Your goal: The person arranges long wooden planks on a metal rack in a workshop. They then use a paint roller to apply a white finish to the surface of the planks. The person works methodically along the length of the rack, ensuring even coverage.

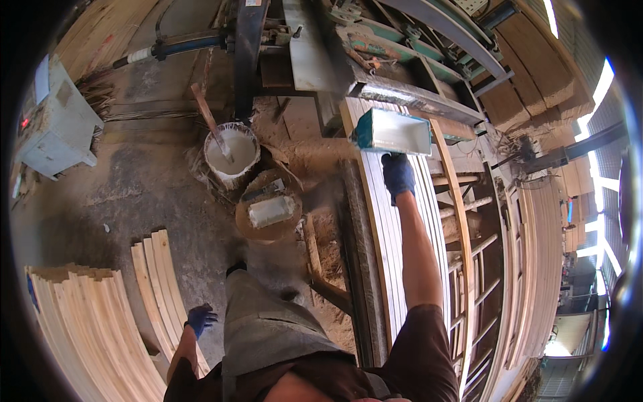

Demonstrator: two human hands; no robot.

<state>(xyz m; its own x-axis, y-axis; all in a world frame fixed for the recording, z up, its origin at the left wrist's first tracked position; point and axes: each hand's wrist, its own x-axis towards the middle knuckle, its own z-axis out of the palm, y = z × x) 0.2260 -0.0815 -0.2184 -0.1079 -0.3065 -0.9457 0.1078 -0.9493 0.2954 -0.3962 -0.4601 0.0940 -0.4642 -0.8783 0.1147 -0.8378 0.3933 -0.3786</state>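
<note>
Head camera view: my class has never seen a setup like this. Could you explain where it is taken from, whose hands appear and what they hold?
There is no robot here. A person wears a fisheye camera on the head, looking down, so straight edges bend toward the rim. The right hand, in a dark blue glove, holds a teal box with a whitish inside over long pale boards lying side by side. The left hand, also gloved, is low on the other side near some wooden strips and appears to hold nothing. Farther ahead stands a bucket with white material inside and a stick leaning in it.
</note>
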